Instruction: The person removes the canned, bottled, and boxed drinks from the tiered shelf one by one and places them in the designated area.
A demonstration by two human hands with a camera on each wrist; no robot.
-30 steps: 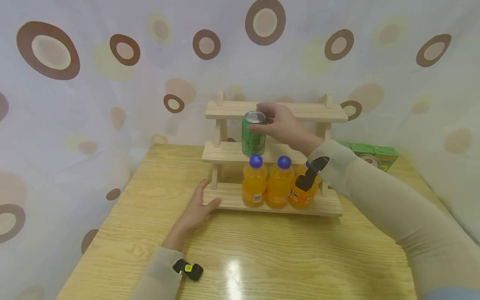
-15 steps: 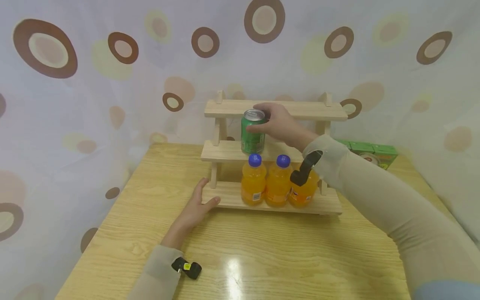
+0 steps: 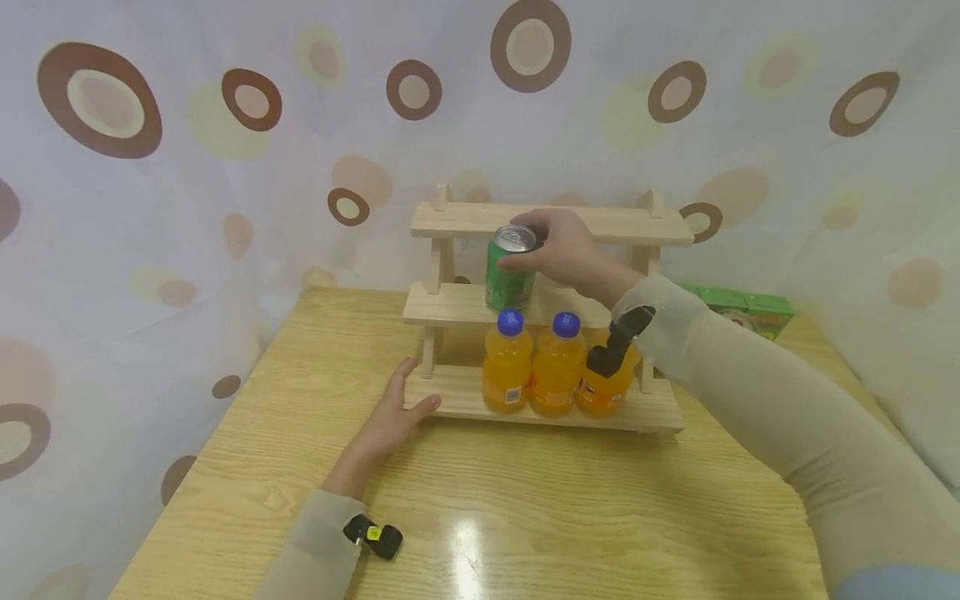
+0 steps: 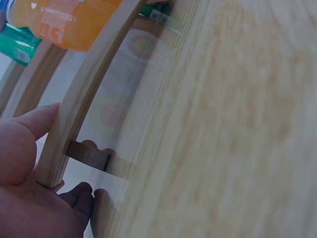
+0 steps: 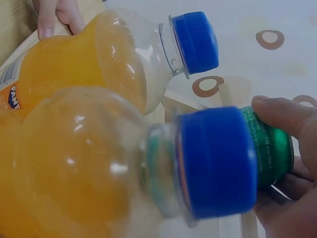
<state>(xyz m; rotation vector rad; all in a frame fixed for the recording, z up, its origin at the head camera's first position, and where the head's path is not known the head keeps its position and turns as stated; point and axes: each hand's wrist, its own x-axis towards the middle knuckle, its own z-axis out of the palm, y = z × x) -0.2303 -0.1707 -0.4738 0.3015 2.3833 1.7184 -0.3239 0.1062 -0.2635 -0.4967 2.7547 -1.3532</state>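
A green drink can (image 3: 509,279) stands upright at the middle tier of a wooden three-tier display rack (image 3: 442,305). My right hand (image 3: 566,248) holds it near the top, thumb in front and fingers behind. The right wrist view shows the same can (image 5: 272,148) between thumb and fingers, partly hidden by a blue bottle cap. My left hand (image 3: 386,421) grips the left end of the rack's bottom board (image 4: 81,94), thumb on one face and fingers at the other. Several orange soda bottles (image 3: 507,371) with blue caps stand in a row on that board.
A green carton of cans (image 3: 750,308) lies on the wooden table (image 3: 525,508) behind the right forearm, partly hidden. A patterned curtain (image 3: 262,183) hangs close behind the rack. The rack's top tier (image 3: 622,223) is above the right hand.
The can has shifted slightly to the right on the middle tier, with the right hand still holding it. The left hand stays at the rack's bottom left end.
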